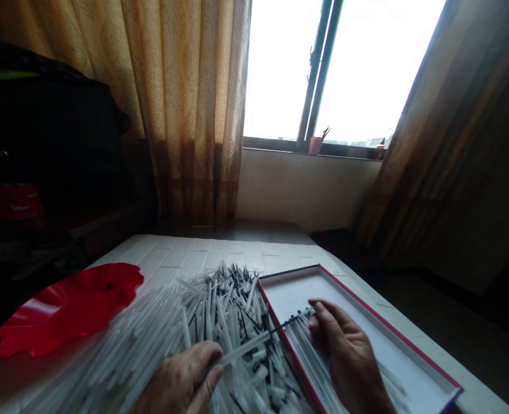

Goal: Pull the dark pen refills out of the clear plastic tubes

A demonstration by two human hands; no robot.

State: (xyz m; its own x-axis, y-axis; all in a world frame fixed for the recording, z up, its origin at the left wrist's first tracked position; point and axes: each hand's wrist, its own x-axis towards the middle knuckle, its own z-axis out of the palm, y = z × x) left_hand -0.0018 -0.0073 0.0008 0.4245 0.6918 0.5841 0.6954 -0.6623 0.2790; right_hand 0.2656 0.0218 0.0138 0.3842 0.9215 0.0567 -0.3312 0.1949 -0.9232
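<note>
A big heap of white pen tubes with dark tips covers the near part of the table. My left hand is closed on one tube, pinched between thumb and fingers, its thin dark tip reaching over the edge of a shallow white tray with a red rim. My right hand rests inside the tray, fingers curled over a row of tubes lying side by side along the tray's left wall, and its fingertips touch the tip of the held tube.
A red wavy-edged plastic dish lies at the left of the white-tiled table. Curtains flank a bright window behind it. Dark furniture stands at the left; the table's right edge drops to a dark floor.
</note>
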